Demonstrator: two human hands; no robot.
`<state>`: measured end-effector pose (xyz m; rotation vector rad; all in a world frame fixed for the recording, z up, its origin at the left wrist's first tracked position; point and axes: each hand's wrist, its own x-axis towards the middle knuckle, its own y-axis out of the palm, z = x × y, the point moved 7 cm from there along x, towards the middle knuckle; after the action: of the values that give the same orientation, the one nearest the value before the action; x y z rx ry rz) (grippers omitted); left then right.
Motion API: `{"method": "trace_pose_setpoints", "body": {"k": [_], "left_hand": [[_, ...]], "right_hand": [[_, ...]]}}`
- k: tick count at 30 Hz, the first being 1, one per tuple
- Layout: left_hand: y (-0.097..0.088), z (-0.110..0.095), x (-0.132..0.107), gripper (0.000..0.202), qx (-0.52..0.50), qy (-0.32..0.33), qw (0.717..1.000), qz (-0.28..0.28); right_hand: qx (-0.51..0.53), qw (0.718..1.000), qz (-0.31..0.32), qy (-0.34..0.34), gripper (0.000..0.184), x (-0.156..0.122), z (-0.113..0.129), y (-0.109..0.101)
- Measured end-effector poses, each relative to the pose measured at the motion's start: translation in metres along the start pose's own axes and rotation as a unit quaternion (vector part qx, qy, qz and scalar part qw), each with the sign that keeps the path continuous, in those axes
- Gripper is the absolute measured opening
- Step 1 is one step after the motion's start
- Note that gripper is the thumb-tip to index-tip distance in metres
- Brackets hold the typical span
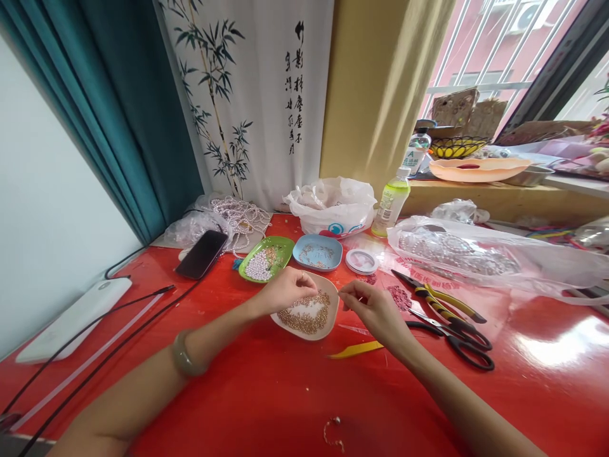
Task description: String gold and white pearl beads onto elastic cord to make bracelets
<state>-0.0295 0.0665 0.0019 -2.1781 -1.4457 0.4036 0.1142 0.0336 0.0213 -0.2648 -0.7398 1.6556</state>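
Foreground chain (pixel 325 433): slender gold curve, opening rightward.
Dish (pixel 304 310): pale, rounded-square, between the hands; long axis unclear.
Beads (pixel 309 324): round, gold, inside.
Left hand (pixel 292 287): bunched, grip unclear.
Right hand (pixel 364 298): fingertips pinched, contents unclear.

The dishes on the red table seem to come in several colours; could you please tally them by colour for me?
Green dish: 1
Blue dish: 1
Pale dish: 1
Total: 3 dishes, leaving out the small round container
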Motion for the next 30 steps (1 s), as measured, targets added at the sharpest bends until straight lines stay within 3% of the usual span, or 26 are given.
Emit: {"method": "trace_pose_setpoints", "body": {"k": [10,16,18,21,25,30], "left_hand": [[0.012,0.014,0.001,0.011,0.167,0.016,0.986,0.015],[0.014,0.017,0.003,0.010,0.181,0.012,0.983,0.009],[0.013,0.015,0.004,0.012,0.125,0.007,0.992,0.000],[0.015,0.012,0.003,0.017,-0.060,-0.020,0.998,0.018],[0.024,0.007,-0.001,0.020,-0.284,-0.065,0.955,0.055],[0.031,0.005,-0.005,0.017,-0.419,-0.092,0.901,0.069]], "right_hand": [[0.064,0.997,0.023,0.027,0.013,0.002,-0.013,0.009],[0.110,0.992,0.036,0.050,0.013,0.000,-0.014,0.013],[0.131,0.989,0.039,0.058,0.012,0.000,-0.015,0.014],[0.164,0.983,0.048,0.072,0.012,-0.003,-0.013,0.018],[0.192,0.977,0.046,0.074,0.010,-0.007,-0.007,0.023],[0.205,0.975,0.034,0.075,0.010,-0.011,-0.002,0.024]]}}
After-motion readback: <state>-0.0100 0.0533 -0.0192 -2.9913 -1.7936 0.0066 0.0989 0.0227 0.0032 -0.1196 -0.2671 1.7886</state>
